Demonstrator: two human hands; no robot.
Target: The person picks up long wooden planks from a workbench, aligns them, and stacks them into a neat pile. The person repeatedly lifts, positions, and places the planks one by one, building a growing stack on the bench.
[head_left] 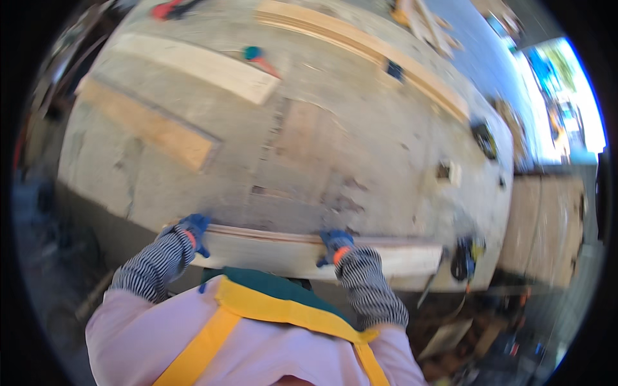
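Note:
A long pale wooden board lies along the near edge of the worktable, a darker strip running along its far side. My left hand, in a blue glove, is closed over the board's left end. Farther right, my right hand, gloved alike, grips the same board past its middle, fingers over the far side. Striped sleeves cover both forearms. Motion blur softens the board and fingers, and their undersides are hidden.
On the worktable lie a pale plank, a brown board and a long stack of strips. A dark power tool sits at the near right, beside the board's end. Cardboard stands beyond the right edge.

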